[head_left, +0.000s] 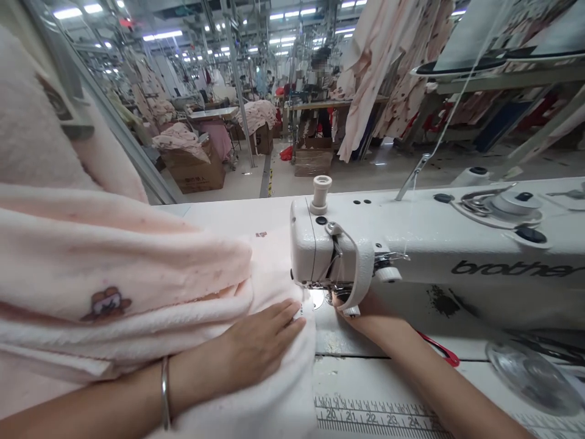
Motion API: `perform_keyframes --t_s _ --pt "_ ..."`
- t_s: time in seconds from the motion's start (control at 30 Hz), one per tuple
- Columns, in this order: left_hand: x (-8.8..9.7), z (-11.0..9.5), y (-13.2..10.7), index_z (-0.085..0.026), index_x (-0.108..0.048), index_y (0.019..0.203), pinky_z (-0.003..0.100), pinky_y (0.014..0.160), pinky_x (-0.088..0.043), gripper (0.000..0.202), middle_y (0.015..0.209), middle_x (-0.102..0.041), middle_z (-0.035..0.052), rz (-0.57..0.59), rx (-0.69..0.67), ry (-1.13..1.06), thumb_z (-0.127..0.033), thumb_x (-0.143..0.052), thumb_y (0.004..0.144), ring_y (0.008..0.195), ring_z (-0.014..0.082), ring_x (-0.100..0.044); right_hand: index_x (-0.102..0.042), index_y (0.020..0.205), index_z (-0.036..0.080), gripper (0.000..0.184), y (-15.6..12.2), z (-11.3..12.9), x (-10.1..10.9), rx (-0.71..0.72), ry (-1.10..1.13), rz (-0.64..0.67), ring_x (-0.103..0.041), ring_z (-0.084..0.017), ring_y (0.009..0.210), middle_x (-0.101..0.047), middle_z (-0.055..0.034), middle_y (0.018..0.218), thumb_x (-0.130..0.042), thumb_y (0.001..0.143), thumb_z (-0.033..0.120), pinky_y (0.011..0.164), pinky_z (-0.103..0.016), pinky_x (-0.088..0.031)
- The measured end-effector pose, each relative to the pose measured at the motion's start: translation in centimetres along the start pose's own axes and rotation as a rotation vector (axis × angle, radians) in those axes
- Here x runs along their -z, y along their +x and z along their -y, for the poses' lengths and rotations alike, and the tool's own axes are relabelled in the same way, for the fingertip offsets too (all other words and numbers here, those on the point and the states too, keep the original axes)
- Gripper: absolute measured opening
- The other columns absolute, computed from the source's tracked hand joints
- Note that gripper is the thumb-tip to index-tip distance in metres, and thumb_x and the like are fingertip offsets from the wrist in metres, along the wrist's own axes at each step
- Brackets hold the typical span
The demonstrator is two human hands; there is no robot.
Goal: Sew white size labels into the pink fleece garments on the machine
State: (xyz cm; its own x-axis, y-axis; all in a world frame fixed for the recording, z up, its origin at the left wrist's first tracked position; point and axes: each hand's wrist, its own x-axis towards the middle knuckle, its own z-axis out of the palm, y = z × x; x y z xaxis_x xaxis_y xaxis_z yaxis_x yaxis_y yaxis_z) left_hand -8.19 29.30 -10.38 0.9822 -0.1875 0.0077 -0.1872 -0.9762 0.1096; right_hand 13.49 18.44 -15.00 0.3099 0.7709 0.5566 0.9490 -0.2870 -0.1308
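Pale pink fleece fabric with a printed bear figure lies in thick folds across the left of the sewing table. My left hand rests flat on the cloth, fingers stretched toward the needle area. At the white sewing machine, my right hand reaches under the head beside the needle and presser foot. The machine's curved white guard covers its fingers, so what they hold, if anything, is hidden. The fabric's right edge runs down just left of the needle plate.
A printed ruler strip runs along the table's front. Red-handled thread snips and a clear round dish lie right of my right forearm. Behind the table stand cardboard boxes, hanging pink cloth and a person at another station.
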Motion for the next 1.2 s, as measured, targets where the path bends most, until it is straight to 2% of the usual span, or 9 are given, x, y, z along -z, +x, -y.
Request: perform_keyframes --t_s 0.1,0.17,0.23,0.33,0.43,0.6,0.87,1.07,1.2 --pt "0.3 0.8 0.6 -0.006 -0.038 0.136 0.041 0.116 -0.030 0.046 0.143 -0.038 0.0198 -0.008 -0.003 -0.040 -0.020 -0.042 0.092 0.139 0.0272 -0.028 -0.061 0.109 0.020 0.023 -1.8 1.7 1.1 0.050 -0.017 0.060 -0.060 -0.018 0.084 -0.065 -0.0048 0.093 -0.043 0.094 0.018 0.079 -0.035 -0.048" --pt "0.4 1.1 0.8 -0.007 -0.036 0.136 0.042 0.117 -0.027 0.047 0.143 -0.038 0.0191 -0.004 0.004 -0.051 -0.019 -0.044 0.091 0.140 0.0270 -0.027 -0.060 0.117 0.019 0.043 -3.8 3.7 2.4 0.072 -0.036 0.087 -0.059 -0.022 0.097 -0.066 -0.0071 0.099 -0.034 0.087 0.002 0.087 -0.039 -0.044" --pt "0.5 1.1 0.8 -0.007 -0.032 0.139 0.042 0.118 -0.025 0.051 0.143 -0.037 0.0192 0.003 0.004 -0.058 -0.018 -0.045 0.091 0.140 0.0271 -0.026 -0.057 0.123 0.016 0.054 -5.6 5.6 3.2 0.057 -0.051 0.104 -0.054 -0.025 0.109 -0.063 -0.0094 0.111 -0.030 0.081 -0.006 0.091 -0.041 -0.040" --pt "0.3 1.1 0.8 -0.007 -0.028 0.141 0.043 0.118 -0.024 0.056 0.145 -0.035 0.0193 0.002 0.005 -0.060 -0.018 -0.046 0.090 0.140 0.0278 -0.024 -0.054 0.125 0.015 0.057 -7.1 7.2 3.0 -0.021 -0.037 0.111 -0.048 -0.026 0.116 -0.056 -0.0110 0.124 -0.030 0.080 -0.007 0.092 -0.042 -0.037" --pt "0.1 1.2 0.7 -0.008 -0.029 0.142 0.044 0.118 -0.024 0.057 0.146 -0.031 0.0192 -0.002 0.022 -0.042 -0.017 -0.047 0.089 0.141 0.0289 -0.022 -0.053 0.127 0.016 0.055 -7.2 7.3 2.3 -0.056 -0.011 0.122 -0.044 -0.027 0.119 -0.053 -0.0110 0.127 -0.030 0.082 -0.006 0.094 -0.043 -0.037" --pt "-0.1 1.4 0.7 -0.008 -0.029 0.141 0.045 0.117 -0.027 0.057 0.147 -0.030 0.0189 -0.031 0.024 -0.025 -0.018 -0.048 0.089 0.141 0.0292 -0.022 -0.052 0.128 0.016 0.055 -6.8 6.9 1.9 -0.044 -0.011 0.102 -0.044 -0.028 0.117 -0.053 -0.0108 0.126 -0.030 0.083 -0.006 0.094 -0.044 -0.037" --pt "0.5 1.2 1.1 -0.010 -0.037 0.135 0.046 0.111 -0.038 0.047 0.142 -0.039 0.0186 -0.072 0.034 -0.079 -0.016 -0.044 0.090 0.137 0.0299 -0.031 -0.052 0.129 0.019 0.056 -7.2 6.9 2.1 -0.051 0.010 0.086 -0.044 -0.027 0.120 -0.055 -0.0087 0.124 -0.033 0.081 -0.003 0.097 -0.043 -0.037" --pt "0.4 1.6 1.0 -0.010 -0.035 0.136 0.043 0.111 -0.036 0.047 0.142 -0.038 0.0173 -0.042 0.036 -0.032 -0.021 -0.044 0.091 0.136 0.0289 -0.032 -0.054 0.127 0.020 0.056 -7.2 6.8 2.2 -0.050 -0.014 0.077 -0.044 -0.026 0.119 -0.055 -0.0088 0.123 -0.034 0.081 -0.004 0.097 -0.043 -0.039" --pt "0.5 2.1 1.4 -0.012 -0.042 0.129 0.041 0.108 -0.039 0.038 0.133 -0.045 0.0149 -0.026 0.073 -0.030 -0.023 -0.043 0.093 0.130 0.0270 -0.039 -0.051 0.130 0.020 0.063 -7.3 7.1 1.8 -0.093 -0.035 0.088 -0.042 -0.028 0.121 -0.053 -0.0099 0.124 -0.030 0.078 -0.009 0.096 -0.045 -0.041"
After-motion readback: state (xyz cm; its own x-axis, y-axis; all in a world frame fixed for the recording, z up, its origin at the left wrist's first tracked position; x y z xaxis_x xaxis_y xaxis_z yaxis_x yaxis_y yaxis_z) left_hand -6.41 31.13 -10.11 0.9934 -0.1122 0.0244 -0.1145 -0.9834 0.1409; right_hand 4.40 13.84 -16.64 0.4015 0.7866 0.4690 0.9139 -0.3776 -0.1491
